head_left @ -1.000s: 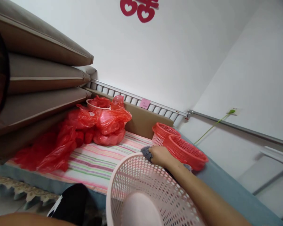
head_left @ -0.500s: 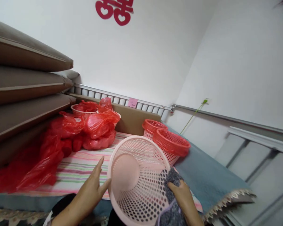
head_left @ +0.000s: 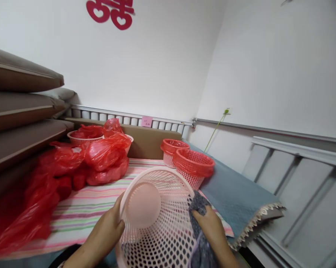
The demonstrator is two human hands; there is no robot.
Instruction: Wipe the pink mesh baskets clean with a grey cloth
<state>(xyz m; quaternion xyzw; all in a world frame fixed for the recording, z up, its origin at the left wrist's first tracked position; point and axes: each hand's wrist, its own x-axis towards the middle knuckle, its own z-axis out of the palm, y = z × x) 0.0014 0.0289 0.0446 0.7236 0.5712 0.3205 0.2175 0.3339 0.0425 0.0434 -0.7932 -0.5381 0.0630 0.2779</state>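
A pale pink perforated plastic basket is tilted in front of me, its open mouth toward me. My left hand grips the left side of its rim, with the thumb on the near side and the fingers partly hidden behind. On the opposite side, my right hand clutches a dark grey cloth and presses it to the right rim. Part of the cloth hangs below that hand. Just beyond stand two baskets with red plastic bags over their rims, a nearer lined basket and a farther lined basket.
Crumpled red plastic bags lie at left on a striped cloth, beside another pink basket. Stacked brown cushions rise at far left. Metal railings run along the back and right. A green cord hangs from the wall.
My left hand has closed from spread fingers onto the basket's rim. The basket has tilted slightly, and the camera view has turned a little to the right.
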